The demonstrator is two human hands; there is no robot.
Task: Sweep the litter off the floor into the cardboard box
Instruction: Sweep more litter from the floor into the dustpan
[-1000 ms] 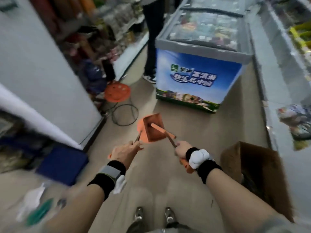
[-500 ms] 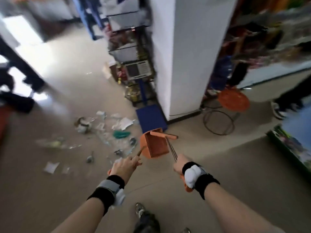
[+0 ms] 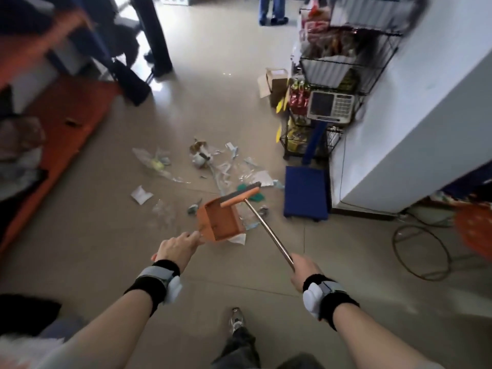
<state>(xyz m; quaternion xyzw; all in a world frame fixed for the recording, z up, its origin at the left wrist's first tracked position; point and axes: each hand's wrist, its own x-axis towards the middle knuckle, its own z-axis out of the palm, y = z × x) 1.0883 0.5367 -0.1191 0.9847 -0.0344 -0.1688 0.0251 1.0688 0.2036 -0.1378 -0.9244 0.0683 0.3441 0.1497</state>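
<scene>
Litter [image 3: 205, 161] lies scattered on the beige floor ahead: clear plastic wrap, paper scraps, a crushed cup, a green piece. My left hand [image 3: 177, 247] grips the handle of an orange dustpan [image 3: 219, 222], which hangs just above the near edge of the litter. My right hand [image 3: 303, 270] grips the metal shaft of a broom [image 3: 269, 230]; its orange head [image 3: 241, 197] hovers over the dustpan's far side. The cardboard box for the litter is out of view.
A blue platform scale [image 3: 306, 194] stands right of the litter, beside a white cabinet [image 3: 415, 121] and a wire snack rack [image 3: 335, 75]. An orange counter [image 3: 64, 129] runs along the left. An orange stool [image 3: 476, 230] stands at right. A person's legs [image 3: 271, 9] are far back.
My view has swung left from the freezer and the cardboard box to the litter pile. Both hands kept their hold on dustpan and broom; the litter now lies straight ahead and closer.
</scene>
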